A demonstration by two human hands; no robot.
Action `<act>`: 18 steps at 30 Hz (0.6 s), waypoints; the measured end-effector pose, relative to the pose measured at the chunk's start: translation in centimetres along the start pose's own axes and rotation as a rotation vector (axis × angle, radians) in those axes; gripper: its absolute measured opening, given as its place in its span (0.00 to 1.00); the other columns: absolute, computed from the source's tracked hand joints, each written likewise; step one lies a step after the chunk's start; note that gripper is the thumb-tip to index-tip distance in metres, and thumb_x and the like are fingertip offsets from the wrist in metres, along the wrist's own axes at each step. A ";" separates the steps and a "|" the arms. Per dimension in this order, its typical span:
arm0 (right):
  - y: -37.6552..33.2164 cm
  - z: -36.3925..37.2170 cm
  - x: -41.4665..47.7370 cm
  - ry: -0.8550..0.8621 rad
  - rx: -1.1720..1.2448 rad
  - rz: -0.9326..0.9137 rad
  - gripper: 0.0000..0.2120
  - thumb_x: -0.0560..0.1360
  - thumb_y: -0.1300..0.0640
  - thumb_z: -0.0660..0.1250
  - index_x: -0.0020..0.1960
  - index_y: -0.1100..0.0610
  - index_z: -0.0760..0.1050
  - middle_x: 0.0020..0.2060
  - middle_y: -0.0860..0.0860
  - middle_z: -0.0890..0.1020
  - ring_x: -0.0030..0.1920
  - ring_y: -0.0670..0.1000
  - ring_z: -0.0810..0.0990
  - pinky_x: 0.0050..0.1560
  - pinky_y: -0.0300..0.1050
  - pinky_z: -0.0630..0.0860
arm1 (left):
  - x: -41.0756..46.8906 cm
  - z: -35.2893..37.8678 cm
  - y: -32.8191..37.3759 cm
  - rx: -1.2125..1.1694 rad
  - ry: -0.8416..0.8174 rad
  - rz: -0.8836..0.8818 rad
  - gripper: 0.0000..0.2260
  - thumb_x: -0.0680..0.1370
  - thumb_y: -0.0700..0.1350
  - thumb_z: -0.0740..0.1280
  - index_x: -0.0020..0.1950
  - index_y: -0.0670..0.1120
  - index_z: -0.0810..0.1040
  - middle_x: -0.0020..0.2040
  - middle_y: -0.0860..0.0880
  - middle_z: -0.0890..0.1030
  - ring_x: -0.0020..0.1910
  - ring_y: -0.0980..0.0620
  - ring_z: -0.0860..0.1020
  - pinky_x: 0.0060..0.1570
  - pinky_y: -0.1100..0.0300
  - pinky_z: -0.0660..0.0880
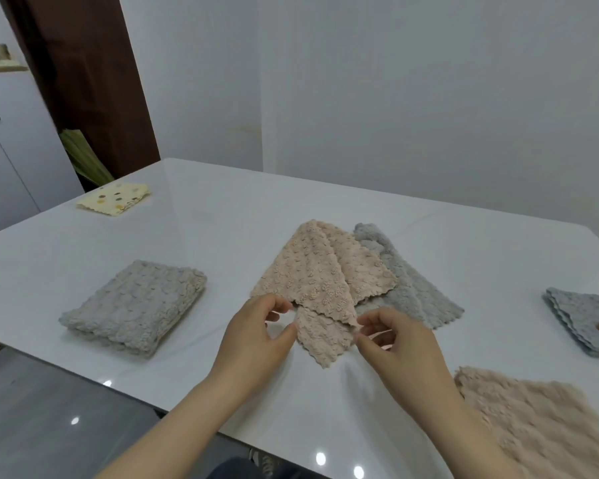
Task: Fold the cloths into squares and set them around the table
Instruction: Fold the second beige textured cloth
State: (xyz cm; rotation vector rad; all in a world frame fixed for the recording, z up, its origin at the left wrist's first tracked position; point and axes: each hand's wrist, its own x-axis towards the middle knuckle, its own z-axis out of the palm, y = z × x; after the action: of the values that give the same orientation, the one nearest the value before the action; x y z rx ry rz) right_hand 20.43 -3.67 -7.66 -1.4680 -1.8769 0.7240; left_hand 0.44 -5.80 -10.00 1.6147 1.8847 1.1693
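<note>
A beige fluffy cloth (pixel 320 274) lies partly folded in the middle of the white table (pixel 222 229), over a grey cloth (pixel 412 288). My left hand (pixel 256 340) pinches the beige cloth's left edge near its lower corner. My right hand (pixel 395 344) pinches the right edge of the same corner. A folded grey-beige cloth (pixel 135 305) sits at the left. A folded yellow dotted cloth (pixel 116 198) lies at the far left corner. A folded grey cloth (pixel 588 323) rests at the right edge, and a beige cloth (pixel 540 420) lies at the near right.
The table's near edge runs diagonally just below my forearms, with grey floor (pixel 49 409) beyond it. A white cabinet (pixel 11 150) and a dark brown door (pixel 83 70) stand at the left. Plain walls close the back and right.
</note>
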 end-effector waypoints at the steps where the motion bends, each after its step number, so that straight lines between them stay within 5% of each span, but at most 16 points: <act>1: 0.0 0.1 0.3 0.001 -0.023 -0.003 0.07 0.73 0.55 0.69 0.49 0.46 0.77 0.41 0.41 0.81 0.40 0.39 0.79 0.39 0.32 0.72 | 0.4 0.1 -0.2 0.019 0.000 0.008 0.08 0.74 0.45 0.68 0.51 0.55 0.76 0.50 0.62 0.76 0.50 0.65 0.74 0.49 0.70 0.70; 6: 0.1 0.4 1.8 0.006 -0.147 -0.008 0.13 0.73 0.52 0.69 0.58 0.48 0.76 0.49 0.41 0.79 0.44 0.40 0.77 0.43 0.36 0.71 | 2.4 0.4 -1.5 0.092 -0.020 0.023 0.13 0.76 0.38 0.62 0.58 0.51 0.75 0.54 0.58 0.75 0.54 0.60 0.74 0.50 0.70 0.69; 18: 0.1 1.2 3.8 -0.091 -0.316 0.031 0.13 0.71 0.53 0.69 0.54 0.51 0.76 0.41 0.45 0.80 0.45 0.49 0.79 0.44 0.46 0.77 | 6.5 1.0 -3.2 0.383 -0.074 0.151 0.11 0.74 0.47 0.67 0.56 0.49 0.78 0.50 0.51 0.78 0.53 0.49 0.74 0.53 0.60 0.68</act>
State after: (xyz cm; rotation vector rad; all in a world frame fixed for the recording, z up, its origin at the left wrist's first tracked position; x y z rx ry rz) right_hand 18.92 0.03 -7.87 -1.6850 -2.1163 0.5320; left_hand -2.42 0.69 -11.74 2.0005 2.0604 0.8220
